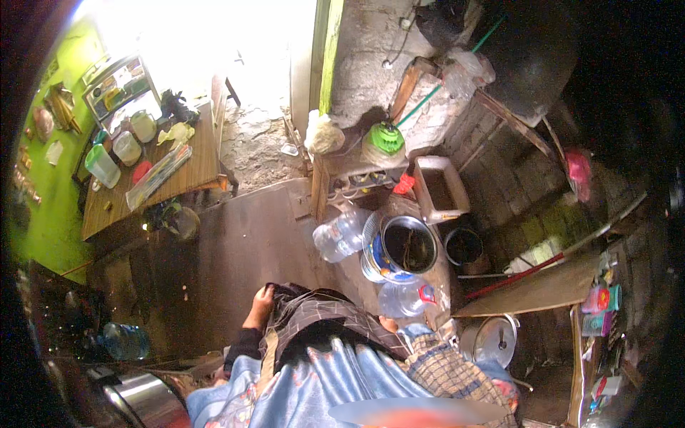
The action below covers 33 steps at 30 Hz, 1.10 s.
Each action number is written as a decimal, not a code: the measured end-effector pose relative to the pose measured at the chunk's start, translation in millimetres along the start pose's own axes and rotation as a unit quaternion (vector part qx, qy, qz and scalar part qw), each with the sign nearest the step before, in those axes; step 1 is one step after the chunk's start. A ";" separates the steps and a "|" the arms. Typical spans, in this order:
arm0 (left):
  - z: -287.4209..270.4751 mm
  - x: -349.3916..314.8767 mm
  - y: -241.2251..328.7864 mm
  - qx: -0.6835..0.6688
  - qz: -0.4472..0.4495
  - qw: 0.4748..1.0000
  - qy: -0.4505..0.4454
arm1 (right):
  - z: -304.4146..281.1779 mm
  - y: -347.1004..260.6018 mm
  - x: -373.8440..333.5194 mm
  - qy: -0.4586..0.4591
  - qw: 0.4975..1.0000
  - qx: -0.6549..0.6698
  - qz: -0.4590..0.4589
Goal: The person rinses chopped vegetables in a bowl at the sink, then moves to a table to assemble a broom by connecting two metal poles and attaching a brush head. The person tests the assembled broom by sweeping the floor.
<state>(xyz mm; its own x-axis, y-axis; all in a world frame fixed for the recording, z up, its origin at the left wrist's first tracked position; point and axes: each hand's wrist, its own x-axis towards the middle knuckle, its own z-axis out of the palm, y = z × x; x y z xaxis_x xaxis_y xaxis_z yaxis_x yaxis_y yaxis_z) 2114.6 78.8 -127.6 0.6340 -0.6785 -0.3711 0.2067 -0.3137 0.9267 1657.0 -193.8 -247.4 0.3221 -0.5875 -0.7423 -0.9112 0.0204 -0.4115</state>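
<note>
Through the head camera I see the left hand [263, 303] closed on the edge of a dark checked cloth [325, 312], fingers curled over its upper left corner. The right hand [388, 324] shows only in part at the cloth's right edge; I cannot tell whether it is grasping or just resting there. The cloth spans the gap between them, bowed and rumpled, in front of a blue printed garment [349, 371].

I judge the cloth light, limp and hard to break, likely to fold in on itself and sag in the middle. I would take it by two opposite corners, pinching the hem and keeping it taut.

Beyond it, on the floor [221, 246], a clear jug [407, 296] lies near the cloth, with a metal pot [389, 251] just past it and a large clear bottle [338, 237] alongside. Farther off to the left is a wooden counter [202, 158], with a green-lidded container [103, 166] near its left edge.
</note>
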 end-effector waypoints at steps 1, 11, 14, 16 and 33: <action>2.7 19.1 33.6 0.158 -0.013 0.987 -0.021 | -4.2 -11.1 5.5 0.006 1.000 0.015 0.005; 53.9 256.7 245.9 0.274 0.262 0.925 -0.021 | -84.8 -23.9 88.3 0.147 0.965 0.190 0.102; 81.9 347.6 328.5 0.254 0.351 0.901 -0.006 | -204.5 -50.2 146.4 0.299 0.919 0.246 0.082; 96.8 413.4 394.9 0.328 0.448 0.830 0.052 | -308.5 -105.3 175.4 0.480 0.839 0.256 -0.009; 185.4 649.5 679.2 0.207 0.548 0.679 0.442 | -990.7 -543.9 123.5 0.943 0.252 -0.085 -0.198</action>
<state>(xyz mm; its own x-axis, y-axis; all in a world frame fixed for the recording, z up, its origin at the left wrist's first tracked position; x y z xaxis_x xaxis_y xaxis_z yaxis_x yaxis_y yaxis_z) 2528.6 -698.0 249.9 0.4754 -0.0495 0.8784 -0.8619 -0.2265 0.4537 1937.8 -1078.9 408.7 -0.1533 0.1420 0.9779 -0.9530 -0.2828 -0.1084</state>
